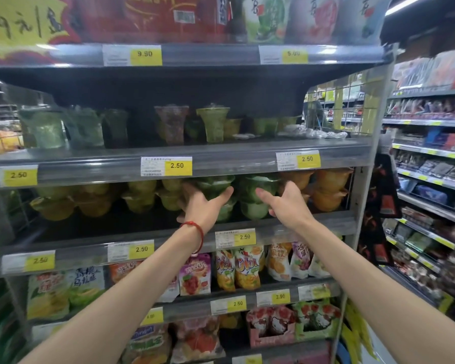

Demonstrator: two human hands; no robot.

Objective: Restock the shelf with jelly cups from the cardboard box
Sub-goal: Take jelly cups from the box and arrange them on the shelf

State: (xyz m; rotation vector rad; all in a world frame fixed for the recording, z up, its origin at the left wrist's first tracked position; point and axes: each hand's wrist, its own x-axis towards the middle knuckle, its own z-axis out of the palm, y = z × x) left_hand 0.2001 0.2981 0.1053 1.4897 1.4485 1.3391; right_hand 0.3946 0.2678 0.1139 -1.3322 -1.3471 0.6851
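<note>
Green jelly cups stand stacked in the middle of the jelly shelf (326, 227). My left hand (201, 206), with a red string at the wrist, reaches in and wraps fingers and thumb round an upper green jelly cup (214, 186). My right hand (286, 202) grips the neighbouring green jelly cup (258, 186), thumb on its front, fingers behind its right side. Yellow jelly cups (139, 198) fill the shelf to the left, and orange jelly cups (329, 190) fill it to the right. The cardboard box is out of view.
The shelf above holds tall green and red dessert cups (213, 124), and its front rail (221, 164) hangs just over my hands. Snack pouches (244, 269) fill the lower shelves. An aisle with more shelving (428, 153) opens on the right.
</note>
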